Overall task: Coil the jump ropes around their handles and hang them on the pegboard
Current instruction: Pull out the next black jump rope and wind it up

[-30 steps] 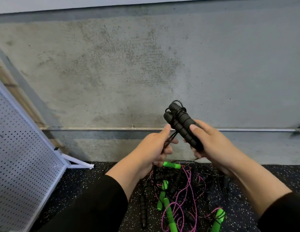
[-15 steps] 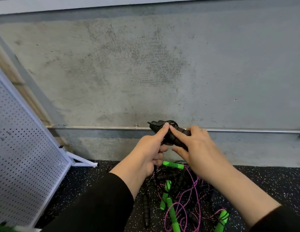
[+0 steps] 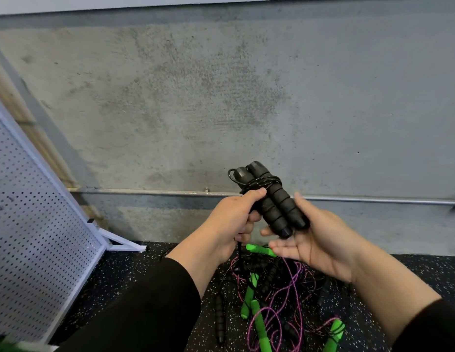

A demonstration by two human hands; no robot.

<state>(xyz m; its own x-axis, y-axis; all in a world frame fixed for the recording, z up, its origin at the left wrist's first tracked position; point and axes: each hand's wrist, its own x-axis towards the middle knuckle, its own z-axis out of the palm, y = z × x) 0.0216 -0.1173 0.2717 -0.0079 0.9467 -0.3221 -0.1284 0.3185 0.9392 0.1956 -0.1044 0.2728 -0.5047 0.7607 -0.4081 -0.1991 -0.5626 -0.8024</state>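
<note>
Two black foam handles (image 3: 274,201) of a jump rope are held side by side, tilted up to the left, with a few turns of black cord (image 3: 262,182) wound round their upper part. My left hand (image 3: 229,222) grips the loose cord that runs down from it, its thumb pressed on the handles. My right hand (image 3: 315,240) lies palm up with straight fingers under the handles' lower ends. The white pegboard (image 3: 31,237) leans at the left.
On the speckled black floor lies a tangled pile of jump ropes (image 3: 272,288) with green and black handles and pink cords, right below my hands. A metal pipe (image 3: 145,191) runs along the concrete wall. The pegboard's white foot (image 3: 125,246) sticks out on the floor.
The handles went from lying low and level between both hands to tilted upright. My right hand let go its hold and opened beneath them. The left hand keeps the cord.
</note>
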